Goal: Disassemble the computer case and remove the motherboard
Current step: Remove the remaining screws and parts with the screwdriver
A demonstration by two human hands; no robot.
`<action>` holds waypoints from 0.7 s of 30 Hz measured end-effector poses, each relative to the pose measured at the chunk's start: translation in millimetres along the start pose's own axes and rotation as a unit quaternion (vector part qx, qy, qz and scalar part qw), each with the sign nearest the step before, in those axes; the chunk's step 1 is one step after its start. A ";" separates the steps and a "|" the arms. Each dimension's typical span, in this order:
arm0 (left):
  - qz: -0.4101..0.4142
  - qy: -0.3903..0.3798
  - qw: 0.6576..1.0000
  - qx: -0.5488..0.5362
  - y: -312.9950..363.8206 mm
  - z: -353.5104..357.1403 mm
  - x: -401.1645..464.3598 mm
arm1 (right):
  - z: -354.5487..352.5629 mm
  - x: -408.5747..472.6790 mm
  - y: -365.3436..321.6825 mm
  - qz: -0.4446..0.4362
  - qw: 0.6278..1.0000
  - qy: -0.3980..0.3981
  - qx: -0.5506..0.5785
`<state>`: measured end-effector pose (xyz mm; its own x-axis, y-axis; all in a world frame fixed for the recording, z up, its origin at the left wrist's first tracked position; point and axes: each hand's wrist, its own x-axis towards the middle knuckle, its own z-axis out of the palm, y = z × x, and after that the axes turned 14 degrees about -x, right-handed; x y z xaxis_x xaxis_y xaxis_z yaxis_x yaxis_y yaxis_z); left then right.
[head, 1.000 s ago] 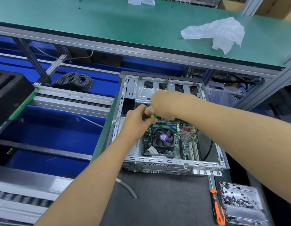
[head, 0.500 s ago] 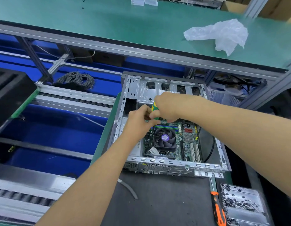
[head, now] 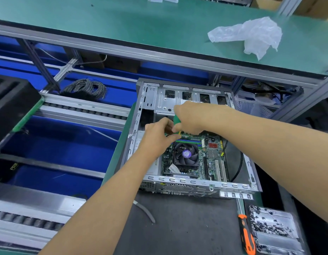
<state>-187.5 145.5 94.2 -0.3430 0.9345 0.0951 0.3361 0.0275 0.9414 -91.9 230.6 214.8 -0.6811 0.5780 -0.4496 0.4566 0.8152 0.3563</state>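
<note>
- The computer case (head: 194, 186) lies open on its side on the dark surface (head: 187, 227), toward the far right part of it, with the motherboard (head: 211, 159) flat on its floor.
- Judgement: the motherboard is thin, stiff and fragile. It is probably light, though the CPU fan (head: 186, 155) adds weight at the middle. Hold it best by its bare edges or by the cooler body, never by the slots or small components.
- The case is sheet metal, rigid, likely with sharp edges along its punched rim.
- The right hand (head: 191, 117) is clenched round the green handle of a screwdriver (head: 176, 120) that points down at the far edge of the board.
- The left hand (head: 157, 134) sits just beside it, fingers curled toward the shaft. I cannot tell whether it pinches the shaft, a screw, or merely steadies the tool.
- An orange-handled screwdriver (head: 246, 236) lies at the near right of the surface, beside a tray of screws (head: 275, 230).
</note>
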 end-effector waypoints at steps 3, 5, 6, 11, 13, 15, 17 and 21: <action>0.002 -0.003 1.000 -0.010 -1.0 -1.9 0.8 | 1.2 -0.6 -4.8 -0.022 0.998 0.022 0.046; 0.005 -0.018 1.000 -0.009 -1.6 -3.2 0.3 | 4.5 -1.0 -6.6 -0.037 0.997 0.041 0.045; 0.004 -0.022 1.000 -0.009 -1.5 -3.5 0.1 | 4.9 -1.7 -6.1 -0.043 0.997 0.038 0.047; 0.012 0.006 1.000 0.012 -1.7 -0.9 0.6 | -7.4 -4.0 -1.6 0.008 0.998 0.019 0.055; 0.003 0.012 1.000 0.011 -2.6 0.4 1.2 | -6.7 -1.3 -7.0 0.008 0.999 0.028 0.030; -0.004 0.017 1.000 -0.004 -2.9 0.7 2.0 | -2.3 -1.3 -11.5 -0.005 0.999 0.040 0.030; -0.002 0.010 1.000 -0.015 -2.2 0.2 2.8 | 2.3 -3.9 -10.9 -0.030 0.998 0.050 0.018; 0.003 -0.032 0.999 0.000 -3.1 -1.6 1.3 | 7.8 -4.9 -2.2 -0.083 0.994 0.077 -0.002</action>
<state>-190.4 146.0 91.9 -0.2847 0.9552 0.0805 0.3383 0.0216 0.9408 -85.1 226.2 209.8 -0.8266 0.4229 -0.3713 0.3289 0.8984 0.2910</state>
